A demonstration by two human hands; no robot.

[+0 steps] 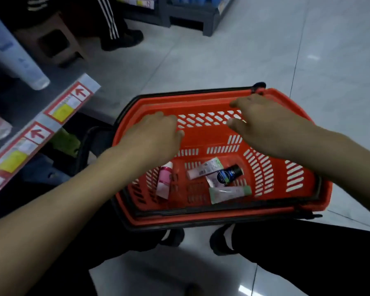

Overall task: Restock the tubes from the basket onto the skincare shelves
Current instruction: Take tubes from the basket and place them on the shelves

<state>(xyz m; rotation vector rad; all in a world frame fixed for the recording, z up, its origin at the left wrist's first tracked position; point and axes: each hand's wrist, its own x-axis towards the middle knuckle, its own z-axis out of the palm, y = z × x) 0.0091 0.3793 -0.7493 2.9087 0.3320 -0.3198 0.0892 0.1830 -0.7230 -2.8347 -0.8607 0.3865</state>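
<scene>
Both hands hover over the red basket [201, 102]: left hand [156, 135] above its left side, fingers loosely curled down, nothing visible in it; right hand [263, 122] by the far rim, fingers relaxed, empty. Tubes lie on the basket floor: pink tube [165, 180] left, white tube [204, 169] centre, dark blue tube [230, 173] just beside it, green-capped tube [229, 193] nearest the near rim. Shelf edge [51, 122] with price tags sits left of the basket.

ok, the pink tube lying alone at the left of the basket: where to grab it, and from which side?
Pinch the pink tube across its middle, from straight above. It lies flat on the basket floor, white cap away from the person, apart from the other tubes, so both long sides look free. The left hand hovers nearest.
</scene>
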